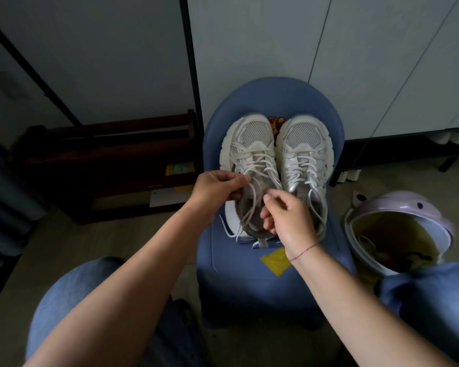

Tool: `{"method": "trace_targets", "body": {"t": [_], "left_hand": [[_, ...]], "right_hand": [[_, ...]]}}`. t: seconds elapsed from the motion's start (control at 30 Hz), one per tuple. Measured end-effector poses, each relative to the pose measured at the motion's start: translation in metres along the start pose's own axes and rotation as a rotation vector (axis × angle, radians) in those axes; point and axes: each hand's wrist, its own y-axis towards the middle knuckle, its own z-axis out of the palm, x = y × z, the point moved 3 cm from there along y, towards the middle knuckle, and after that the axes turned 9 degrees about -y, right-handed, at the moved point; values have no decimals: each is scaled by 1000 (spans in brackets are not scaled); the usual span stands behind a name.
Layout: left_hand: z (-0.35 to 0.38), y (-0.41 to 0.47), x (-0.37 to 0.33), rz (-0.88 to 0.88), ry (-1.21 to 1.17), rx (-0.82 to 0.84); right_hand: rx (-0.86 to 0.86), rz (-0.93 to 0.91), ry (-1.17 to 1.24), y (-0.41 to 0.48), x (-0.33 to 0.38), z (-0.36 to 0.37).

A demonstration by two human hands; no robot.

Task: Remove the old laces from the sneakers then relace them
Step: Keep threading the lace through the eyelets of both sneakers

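Observation:
Two white mesh sneakers stand side by side, toes away from me, on a small blue chair (337,144). The left sneaker (249,144) has its white lace (247,207) loosened, with loose ends hanging over the heel. My left hand (217,189) pinches a strand of that lace at the shoe's left upper eyelets. At the tongue, over the shoe's opening, my right hand (284,215) pinches another strand of the same lace. The right sneaker (305,152) is still laced, its lace ends trailing down its right side.
A pale purple bin (398,205) with a yellow bag liner stands right of the chair. A dark wooden rack (104,160) sits to the left against the wall. White cabinet panels rise behind. My knees in blue jeans (64,295) frame the bottom.

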Motion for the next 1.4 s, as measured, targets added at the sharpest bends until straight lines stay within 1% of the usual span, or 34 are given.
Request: {"method": "trace_targets", "body": {"t": [0.17,0.3,0.37,0.43,0.5,0.57,0.6,0.63,0.7,0.73,0.77,0.8,0.87,0.93,1.0,1.07,1.13,1.2,1.23,1.3,1.33,1.37,1.4], "left_hand": [[1,0,0,-6,-8,4],[0,-1,0,1,-10,6],[0,-1,-1,5,1,9],[1,-2,-2,15,11,4],[2,-3,-2,28,25,9],[4,-3,-1,39,55,8],[5,-3,-1,73,108,-4],[5,-3,-2,153,216,-30],[11,-9,-11,414,462,-51],[17,-12,-17,520,493,2],[25,-16,-20,556,450,98],[32,-20,-23,529,369,204],[45,-26,-25,414,258,366],[51,-26,-26,369,273,400],[49,-21,-30,377,264,334],[40,-12,-35,371,214,192],[29,-3,-36,316,148,41],[20,2,-34,250,92,-56],[18,3,-33,248,96,-88],[18,-1,-35,329,201,-161],[22,-6,-38,393,256,-180],[27,-12,-40,442,295,-156],[35,-18,-40,460,326,-90]], "right_hand": [[-39,90,215,2,2,14],[31,188,331,7,6,18],[107,216,356,7,8,16],[241,254,347,6,12,11],[403,278,300,1,19,2],[508,231,210,-5,29,-12],[530,186,155,-6,35,-20],[535,135,101,-6,41,-29],[502,41,2,-2,51,-44],[479,9,-38,1,55,-50],[458,-13,-65,3,57,-54],[446,-28,-77,5,59,-57],[436,-38,-67,7,61,-59],[438,-21,-36,10,59,-60],[467,9,25,13,57,-63],[492,38,88,15,53,-68],[475,71,105,17,47,-74],[460,104,115,18,42,-77],[459,114,132,18,39,-77],[434,126,183,20,37,-75],[400,129,214,22,37,-74],[358,126,243,23,37,-73],[319,118,269,25,39,-72]]}}
